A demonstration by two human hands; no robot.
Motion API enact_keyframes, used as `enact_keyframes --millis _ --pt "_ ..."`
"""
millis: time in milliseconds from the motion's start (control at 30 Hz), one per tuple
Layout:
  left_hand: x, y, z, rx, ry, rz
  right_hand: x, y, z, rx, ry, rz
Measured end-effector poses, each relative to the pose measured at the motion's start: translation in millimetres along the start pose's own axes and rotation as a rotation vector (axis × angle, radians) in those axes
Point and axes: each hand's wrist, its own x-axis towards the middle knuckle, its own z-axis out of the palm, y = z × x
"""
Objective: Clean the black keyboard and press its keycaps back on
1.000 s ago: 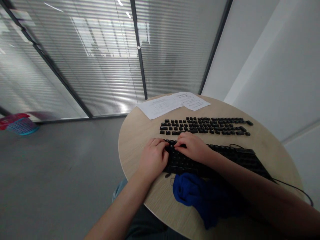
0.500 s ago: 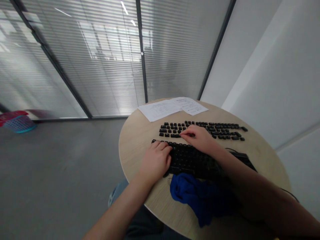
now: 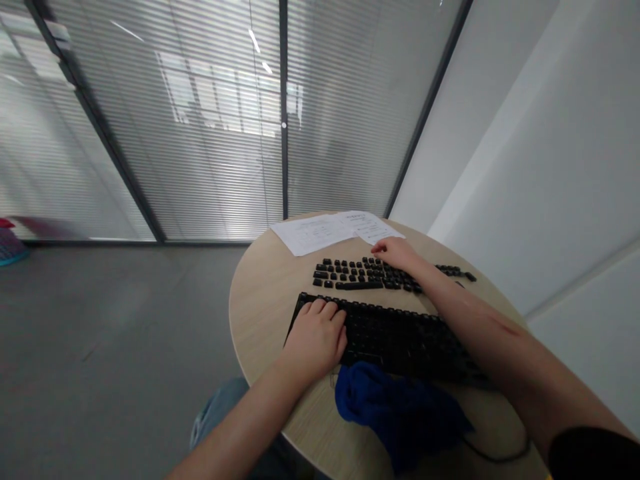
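A black keyboard base (image 3: 385, 333) lies on the round wooden table (image 3: 260, 267). My left hand (image 3: 319, 333) rests on its left end, fingers bent over the top edge and nothing visible in them. Beyond the base, loose black keycaps (image 3: 360, 285) are laid out in rows. My right hand (image 3: 395, 253) is over the far rows of these keycaps, its fingers pinched together; whatever they hold, if anything, is too small to make out. A blue cloth (image 3: 385, 407) lies bunched at the near side of the base.
Printed sheets of paper (image 3: 315, 233) lie at the table's far edge. A cable (image 3: 495, 459) curves near the blue cloth. A basket (image 3: 10, 243) stands on the floor at the far left, by the glass partition with blinds.
My right hand has moved from the near row of keycaps to the far rows, by the paper. My left hand stays on the keyboard base. The head view has shifted slightly.
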Motion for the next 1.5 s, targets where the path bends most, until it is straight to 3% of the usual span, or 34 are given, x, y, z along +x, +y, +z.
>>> enact_keyframes --millis 267,600,767,867,967,1100,1200,1300,1500 --pt "-1.8 -5.3 4.8 -0.064 0.045 0.006 39.6 12.1 24.2 -0.033 -0.113 -0.027" --pt "-1.2 -7.6 4.1 -0.106 0.017 0.002 50.6 8.1 33.8 -0.024 -0.224 -0.014" --pt "-2.2 -10.2 4.9 -0.128 0.014 0.003 52.7 1.3 34.1 -0.023 -0.205 -0.011" --pt "-2.3 -11.1 5.7 -0.133 0.018 0.004 51.0 -8.5 25.3 -0.017 -0.13 -0.014" --pt "-2.5 -11.9 5.3 -0.129 0.039 -0.006 34.0 -20.9 9.3 0.009 -0.016 -0.031" --pt "-1.4 -14.1 4.4 -0.115 0.069 -0.069 -25.2 -40.5 -7.9 0.246 0.068 -0.092" --pt "0.8 -15.2 4.0 -0.109 0.036 -0.104 -78.7 -57.6 -10.6 0.376 -0.025 -0.126" --pt "2.4 -14.5 2.6 -0.094 -0.002 -0.111 -113.5 -72.1 -5.4 0.407 -0.142 -0.151" --pt "1.8 -12.6 0.6 -0.088 0.021 -0.08 -122.5 -78.4 11.7 0.383 -0.193 -0.162"
